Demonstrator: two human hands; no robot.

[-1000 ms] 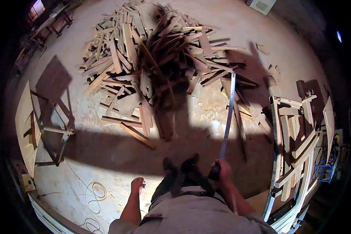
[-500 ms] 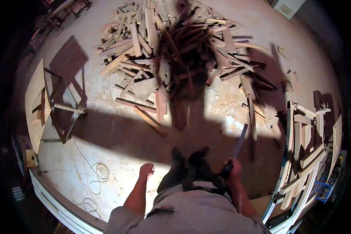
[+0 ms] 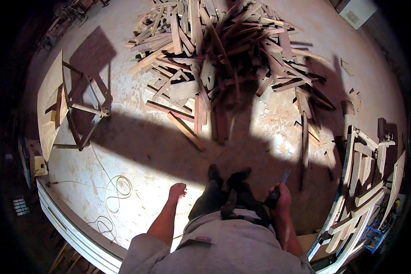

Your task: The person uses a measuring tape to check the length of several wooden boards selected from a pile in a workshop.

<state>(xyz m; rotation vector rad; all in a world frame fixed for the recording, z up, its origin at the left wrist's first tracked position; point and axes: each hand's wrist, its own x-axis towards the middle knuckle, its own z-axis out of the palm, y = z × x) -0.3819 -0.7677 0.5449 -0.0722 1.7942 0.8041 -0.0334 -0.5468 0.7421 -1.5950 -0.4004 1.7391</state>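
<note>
Head view: right hand (image 3: 282, 199) is gripping the tape (image 3: 272, 197), whose blade (image 3: 285, 176) is showing far shorter than before; left hand (image 3: 178, 190) is hanging curled, whether clenched I cannot tell.

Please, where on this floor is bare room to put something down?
Bare floor shows between the left hand and the looped pale cord, and between the wood pile and the board-topped stand at left. The pile and the rack of wood pieces at right are crowded.
</note>
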